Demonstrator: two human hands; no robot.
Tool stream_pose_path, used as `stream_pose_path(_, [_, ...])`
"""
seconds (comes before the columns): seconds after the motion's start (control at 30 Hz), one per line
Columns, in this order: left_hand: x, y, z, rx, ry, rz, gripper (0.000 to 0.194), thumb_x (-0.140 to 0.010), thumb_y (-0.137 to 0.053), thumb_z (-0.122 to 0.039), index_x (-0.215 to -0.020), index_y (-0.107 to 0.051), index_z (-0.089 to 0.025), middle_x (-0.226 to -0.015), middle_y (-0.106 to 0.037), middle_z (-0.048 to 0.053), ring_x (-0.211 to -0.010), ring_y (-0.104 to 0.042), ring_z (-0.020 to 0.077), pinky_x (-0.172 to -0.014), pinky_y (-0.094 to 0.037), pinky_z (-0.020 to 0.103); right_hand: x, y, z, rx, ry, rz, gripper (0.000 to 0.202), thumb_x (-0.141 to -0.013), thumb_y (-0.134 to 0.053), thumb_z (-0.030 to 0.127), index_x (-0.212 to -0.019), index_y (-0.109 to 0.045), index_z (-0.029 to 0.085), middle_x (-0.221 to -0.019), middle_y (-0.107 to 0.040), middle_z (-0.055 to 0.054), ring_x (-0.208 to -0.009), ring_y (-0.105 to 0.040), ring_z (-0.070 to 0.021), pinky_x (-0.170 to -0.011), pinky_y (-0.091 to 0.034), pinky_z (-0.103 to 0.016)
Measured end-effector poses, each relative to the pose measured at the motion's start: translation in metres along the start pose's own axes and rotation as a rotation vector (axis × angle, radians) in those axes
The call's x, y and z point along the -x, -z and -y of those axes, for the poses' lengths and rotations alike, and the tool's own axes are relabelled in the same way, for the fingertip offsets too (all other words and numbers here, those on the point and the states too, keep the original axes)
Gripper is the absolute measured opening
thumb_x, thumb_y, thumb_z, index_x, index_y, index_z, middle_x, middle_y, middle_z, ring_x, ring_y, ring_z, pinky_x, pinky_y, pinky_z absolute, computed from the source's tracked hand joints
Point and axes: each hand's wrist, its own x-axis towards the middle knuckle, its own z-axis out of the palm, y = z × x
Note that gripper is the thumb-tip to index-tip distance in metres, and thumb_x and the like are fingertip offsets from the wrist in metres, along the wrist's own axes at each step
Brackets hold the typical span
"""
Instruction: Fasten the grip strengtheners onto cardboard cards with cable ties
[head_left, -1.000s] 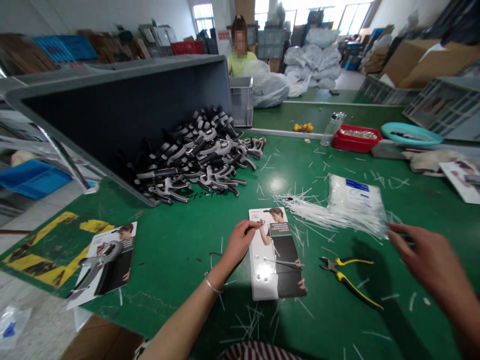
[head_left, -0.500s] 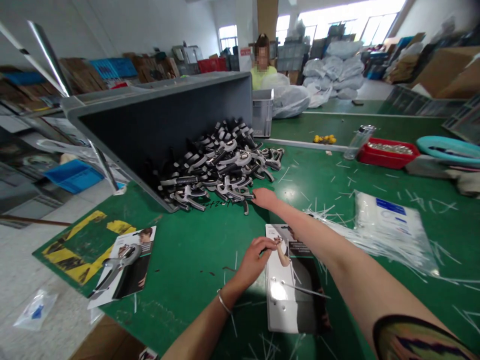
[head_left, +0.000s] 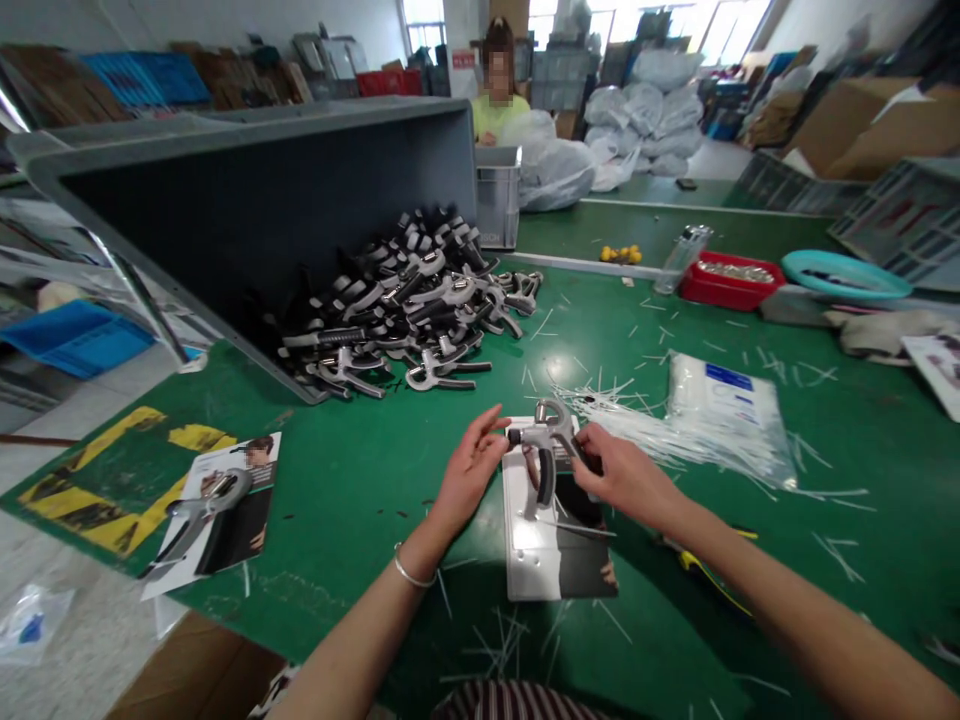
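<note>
A grey-and-black hand grip [head_left: 546, 460] is held over a printed card [head_left: 531, 560] lying on the green table. My right hand [head_left: 626, 475] is closed on one of its handles. At its left end, my left hand [head_left: 472, 465] has its fingers partly spread, the fingertips close to the black knob; whether they touch it I cannot tell. A white tie lies across the card. Many similar grips [head_left: 442, 300] are heaped at the mouth of a tipped grey crate [head_left: 262, 185].
Another card with a grip [head_left: 217, 490] lies at the left. White ties [head_left: 637, 425] spill from a plastic bag [head_left: 731, 415]. Yellow-handled cutters [head_left: 712, 580] lie under my right forearm. A red tray [head_left: 727, 285] stands at the back right. A person [head_left: 499, 90] is beyond the table.
My right hand has come back from the heap with a hand grip and holds it above the card. The view has shifted, and the yellow-handled cutters now show.
</note>
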Motion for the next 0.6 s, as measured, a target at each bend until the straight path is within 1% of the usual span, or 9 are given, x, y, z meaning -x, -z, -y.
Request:
stream_pose_path(0.07, [-0.001,-0.004,-0.004,-0.140,-0.056,0.041,0.032,-0.092,-0.059,-0.033,-0.122,-0.063,-0.025,-0.118,-0.066,0.007,-0.102,-0.063,0.0183,-0.095,-0.048,0.034,0.017,-0.016,0.000,0.016,-0.031,0.006,0.016,-0.090,-0.050,0.032,-0.100,-0.050,0.019,-0.076,-0.065,-0.004,-0.063,-0.058,-0.0169,-0.057,-0.032,-0.026])
stream_pose_path(0.1, [0.000,-0.006,-0.004,-0.206,-0.080,0.060,0.025,-0.091,-0.059,-0.033,-0.113,-0.068,-0.023,-0.111,-0.068,0.007,-0.101,-0.063,0.0187,-0.094,-0.048,0.034,0.022,-0.023,0.000,0.019,-0.050,0.010,0.015,-0.091,-0.049,0.031,-0.100,-0.049,0.019,-0.078,-0.066,-0.005,-0.065,-0.059,-0.0178,-0.057,-0.032,-0.026])
stream_pose_path(0.17, [0.004,-0.008,0.000,-0.289,-0.111,0.083,0.020,-0.092,-0.058,-0.032,-0.101,-0.072,-0.022,-0.103,-0.070,0.006,-0.099,-0.063,0.0189,-0.092,-0.048,0.033,0.027,-0.036,-0.001,0.014,-0.083,0.020,0.015,-0.092,-0.047,0.031,-0.099,-0.049,0.019,-0.081,-0.068,-0.007,-0.068,-0.062,-0.0195,-0.059,-0.034,-0.027])
stream_pose_path(0.27, [0.014,-0.009,0.010,-0.333,-0.119,0.087,0.020,-0.093,-0.056,-0.032,-0.102,-0.071,-0.022,-0.102,-0.070,0.006,-0.099,-0.064,0.0190,-0.091,-0.049,0.033,0.033,-0.049,-0.004,0.010,-0.095,0.046,0.015,-0.093,-0.046,0.033,-0.100,-0.049,0.019,-0.084,-0.068,-0.007,-0.071,-0.064,-0.0211,-0.061,-0.035,-0.028])
stream_pose_path(0.37, [0.020,-0.009,0.016,-0.374,-0.123,0.077,0.020,-0.093,-0.056,-0.033,-0.101,-0.071,-0.022,-0.102,-0.070,0.006,-0.099,-0.064,0.0190,-0.091,-0.049,0.033,0.034,-0.055,-0.007,0.011,-0.085,0.058,0.017,-0.094,-0.045,0.034,-0.101,-0.050,0.019,-0.085,-0.069,-0.007,-0.073,-0.065,-0.0218,-0.062,-0.035,-0.028])
stream_pose_path(0.47, [0.014,-0.009,0.016,-0.401,-0.147,0.066,0.019,-0.094,-0.055,-0.031,-0.100,-0.071,-0.022,-0.101,-0.070,0.005,-0.099,-0.063,0.0185,-0.092,-0.048,0.033,0.029,-0.053,-0.008,0.016,-0.085,0.061,0.019,-0.094,-0.044,0.034,-0.104,-0.051,0.019,-0.086,-0.070,-0.008,-0.074,-0.066,-0.0225,-0.062,-0.035,-0.028])
stream_pose_path(0.6, [0.005,-0.008,0.013,-0.418,-0.169,0.081,0.019,-0.095,-0.054,-0.030,-0.100,-0.070,-0.022,-0.100,-0.071,0.005,-0.098,-0.063,0.0180,-0.090,-0.048,0.032,0.022,-0.047,-0.005,0.030,-0.098,0.070,0.019,-0.095,-0.044,0.034,-0.103,-0.051,0.019,-0.086,-0.070,-0.009,-0.075,-0.067,-0.0234,-0.061,-0.035,-0.028])
